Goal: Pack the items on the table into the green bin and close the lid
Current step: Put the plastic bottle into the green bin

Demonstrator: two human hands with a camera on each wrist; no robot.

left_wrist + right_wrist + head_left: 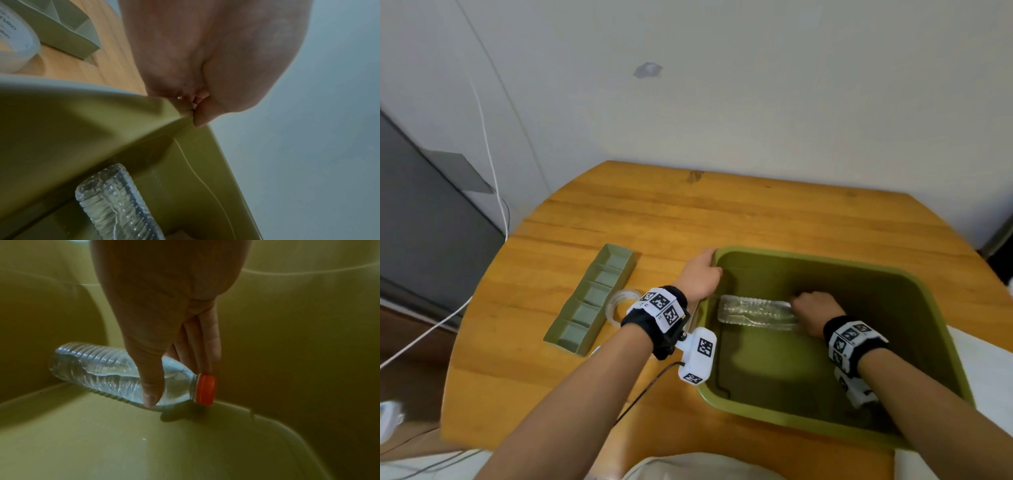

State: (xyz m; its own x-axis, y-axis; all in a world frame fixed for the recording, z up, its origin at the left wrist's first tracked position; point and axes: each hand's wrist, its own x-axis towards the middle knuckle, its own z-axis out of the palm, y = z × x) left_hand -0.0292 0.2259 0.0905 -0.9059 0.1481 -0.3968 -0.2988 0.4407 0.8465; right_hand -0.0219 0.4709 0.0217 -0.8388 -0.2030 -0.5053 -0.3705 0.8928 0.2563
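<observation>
Head view evenly lit, soft and bent at the edges; left wrist view blurred on the left hand (pixel 216 53) and green bin (pixel 61 116) rim; right wrist view dim, green-tinted, faint shadow under the bottle (pixel 115 371).

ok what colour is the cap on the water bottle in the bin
Orange-red. The cap of the water bottle shows best in the right wrist view.
</observation>
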